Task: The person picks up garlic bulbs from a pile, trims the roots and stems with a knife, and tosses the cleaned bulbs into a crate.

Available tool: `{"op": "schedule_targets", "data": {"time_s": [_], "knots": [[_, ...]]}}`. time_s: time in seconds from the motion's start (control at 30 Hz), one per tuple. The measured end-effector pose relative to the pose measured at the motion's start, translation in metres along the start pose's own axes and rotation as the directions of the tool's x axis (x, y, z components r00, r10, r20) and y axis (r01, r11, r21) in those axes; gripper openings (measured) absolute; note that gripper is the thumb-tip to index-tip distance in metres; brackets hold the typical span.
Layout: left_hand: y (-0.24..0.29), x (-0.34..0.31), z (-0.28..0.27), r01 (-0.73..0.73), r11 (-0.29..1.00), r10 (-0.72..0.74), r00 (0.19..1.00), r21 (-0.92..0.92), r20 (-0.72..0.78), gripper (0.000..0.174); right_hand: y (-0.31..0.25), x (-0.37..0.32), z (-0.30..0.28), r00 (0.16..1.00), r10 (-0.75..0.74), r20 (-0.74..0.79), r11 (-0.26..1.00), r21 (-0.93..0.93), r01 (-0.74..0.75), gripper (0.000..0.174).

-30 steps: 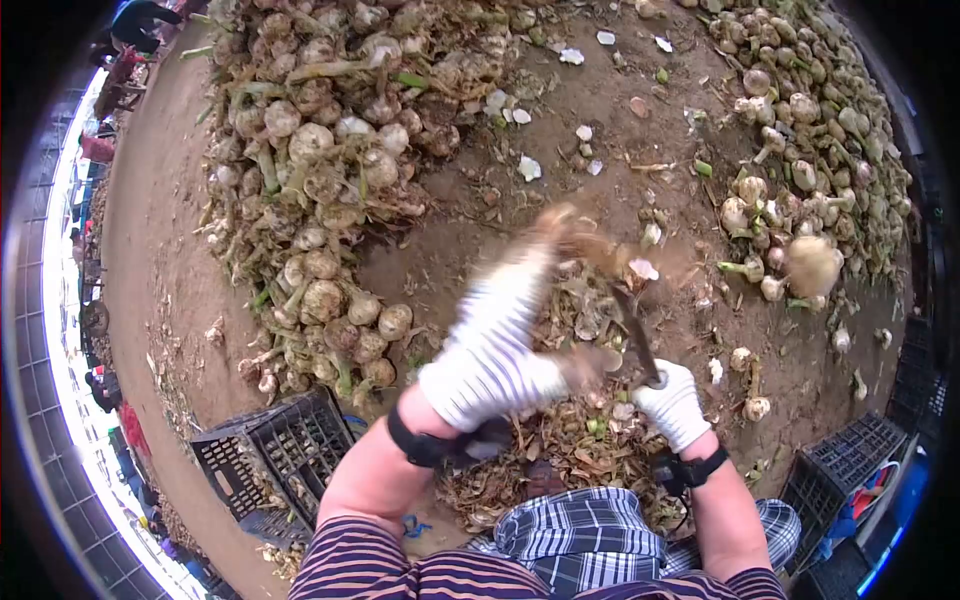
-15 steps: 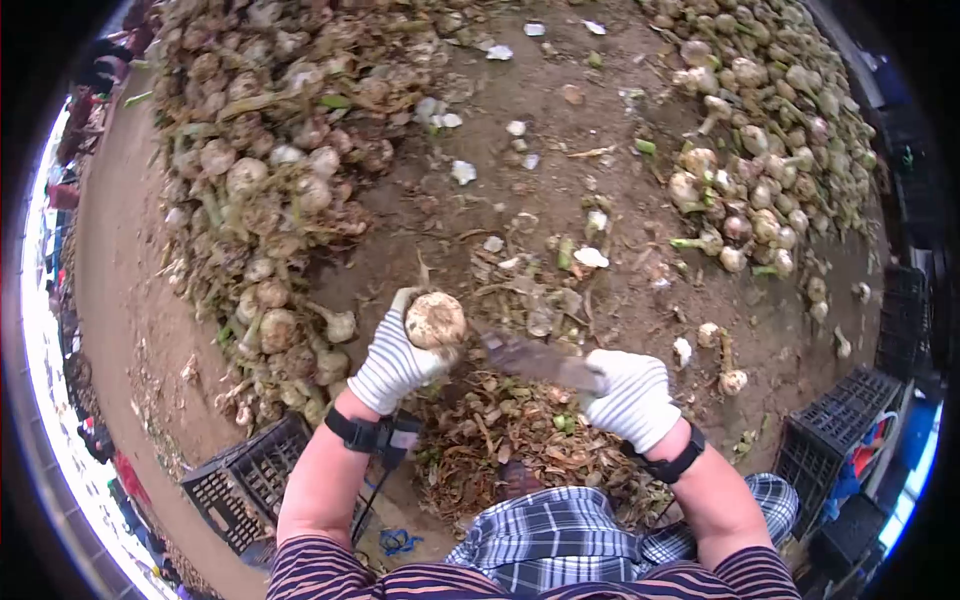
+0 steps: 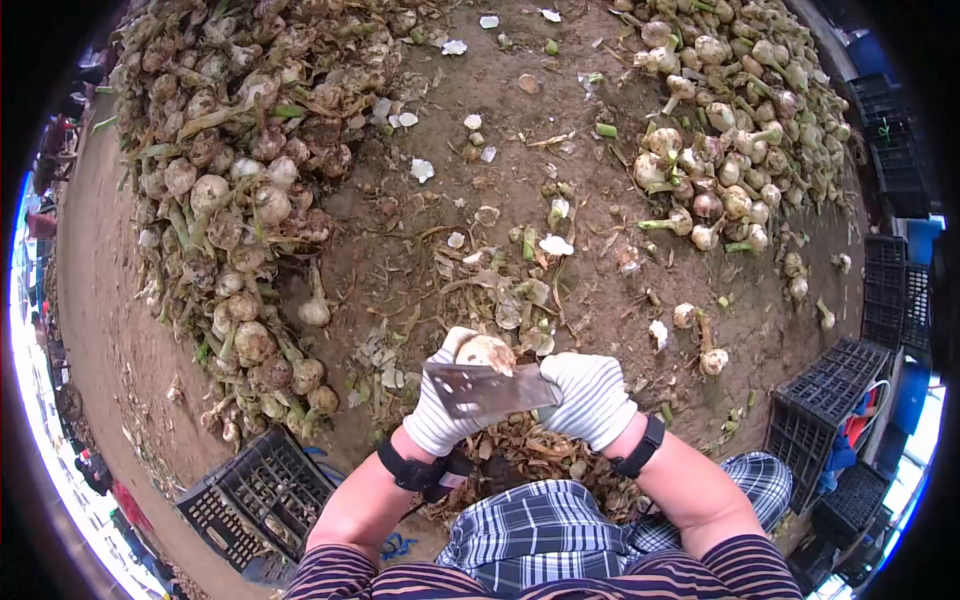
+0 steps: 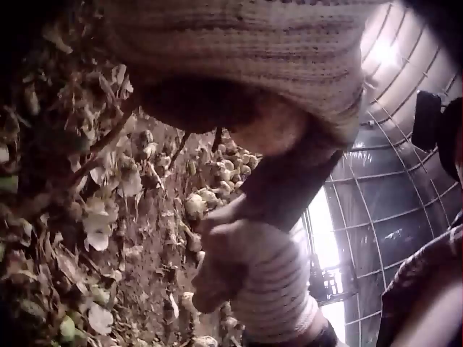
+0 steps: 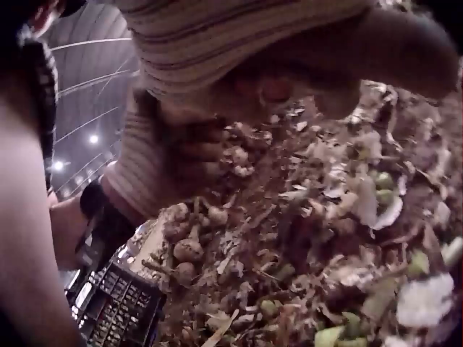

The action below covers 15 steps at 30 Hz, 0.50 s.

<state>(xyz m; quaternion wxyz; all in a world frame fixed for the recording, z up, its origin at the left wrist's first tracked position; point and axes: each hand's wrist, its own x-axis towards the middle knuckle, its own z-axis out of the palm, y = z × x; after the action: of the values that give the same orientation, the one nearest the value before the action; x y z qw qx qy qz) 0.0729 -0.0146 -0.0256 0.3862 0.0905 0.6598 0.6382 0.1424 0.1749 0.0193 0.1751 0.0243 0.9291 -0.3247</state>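
Observation:
In the head view a garlic bulb (image 3: 486, 353) is gripped by my gloved left hand (image 3: 438, 400), partly hidden behind a broad blade (image 3: 490, 392). My gloved right hand (image 3: 590, 398) grips the knife at its right end, and the blade lies across, close against the bulb's near side. Whether the edge touches the bulb I cannot tell. In the left wrist view the dark blade (image 4: 286, 184) runs between the left glove (image 4: 253, 43) and the right glove (image 4: 271, 278).
Heaped garlic with stems (image 3: 220, 200) lies at the left, another garlic pile (image 3: 745, 150) at the right. Black crates stand at the lower left (image 3: 275, 490) and right (image 3: 835, 385). Peelings (image 3: 530, 445) cover the ground before the checked trousers (image 3: 540, 520).
A bulb has left my left hand toward the right pile, and another is now held. Both hands have come together, bringing the blade in front of the bulb. The head view has shifted.

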Motion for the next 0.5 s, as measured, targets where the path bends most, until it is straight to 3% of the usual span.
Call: {"op": "schedule_targets", "data": {"time_s": [0.03,0.07,0.1,0.13,0.17,0.23,0.27,0.3,0.33,0.37,0.4,0.43,0.47,0.5], "knots": [[0.011,-0.006,0.001,0.105,0.993,-0.106,0.994,-0.061,-0.009,0.078,0.011,-0.003,-0.001,1.000,0.003,0.002,1.000,0.003,-0.003,0.016],[0.041,-0.014,0.002,-0.142,0.975,0.138,0.990,0.172,0.035,0.067,0.025,-0.004,-0.008,0.981,0.183,0.068,0.983,-0.026,-0.181,0.016],[0.065,-0.019,-0.001,-0.385,0.841,0.363,0.922,0.380,0.132,0.056,0.038,-0.005,-0.012,0.927,0.353,0.122,0.935,-0.066,-0.348,0.016],[0.064,-0.016,-0.006,-0.423,0.885,0.399,0.904,0.195,0.151,0.062,0.059,-0.015,-0.001,0.911,0.410,0.045,0.908,-0.116,-0.403,0.014],[0.076,-0.011,-0.006,-0.379,0.883,0.360,0.925,0.277,0.117,0.073,0.074,-0.020,0.010,0.900,0.436,-0.013,0.886,-0.170,-0.431,0.013],[0.067,0.020,-0.020,-0.407,0.739,0.495,0.869,0.537,-0.022,0.079,0.056,-0.019,-0.006,0.904,0.416,-0.098,0.890,-0.157,-0.427,0.011],[0.062,0.021,-0.030,-0.300,0.712,0.424,0.905,0.634,-0.047,0.083,0.050,-0.016,-0.012,0.901,0.405,-0.154,0.905,-0.072,-0.419,0.012],[0.051,0.026,-0.039,-0.346,0.747,0.459,0.886,0.567,-0.066,0.078,0.046,-0.017,-0.012,0.893,0.407,-0.191,0.911,0.011,-0.413,0.012],[0.041,0.028,-0.051,-0.050,0.978,0.024,0.991,-0.201,-0.134,0.075,0.048,-0.018,-0.006,0.889,0.417,-0.191,0.908,0.122,-0.400,0.011],[0.038,0.030,-0.057,0.299,0.497,-0.337,0.932,-0.815,0.137,0.071,0.044,-0.018,-0.003,0.892,0.420,-0.167,0.898,0.222,-0.381,0.011],[0.054,0.017,-0.036,-0.063,0.976,0.037,0.991,-0.208,-0.128,0.059,0.036,-0.020,0.003,0.881,0.464,-0.089,0.810,0.446,-0.382,0.010],[0.052,0.015,-0.030,-0.064,0.975,0.037,0.991,-0.212,-0.126,0.059,0.029,-0.021,0.009,0.872,0.490,-0.007,0.670,0.643,-0.372,0.009],[0.051,0.014,-0.026,-0.011,0.903,-0.047,0.991,-0.429,-0.124,0.056,0.023,-0.019,0.017,0.892,0.445,-0.084,0.750,0.579,-0.320,0.008],[0.049,0.013,-0.023,0.041,0.781,-0.132,0.986,-0.623,-0.101,0.054,0.007,-0.015,0.013,0.881,0.473,0.005,0.580,0.751,-0.316,0.006]]}}
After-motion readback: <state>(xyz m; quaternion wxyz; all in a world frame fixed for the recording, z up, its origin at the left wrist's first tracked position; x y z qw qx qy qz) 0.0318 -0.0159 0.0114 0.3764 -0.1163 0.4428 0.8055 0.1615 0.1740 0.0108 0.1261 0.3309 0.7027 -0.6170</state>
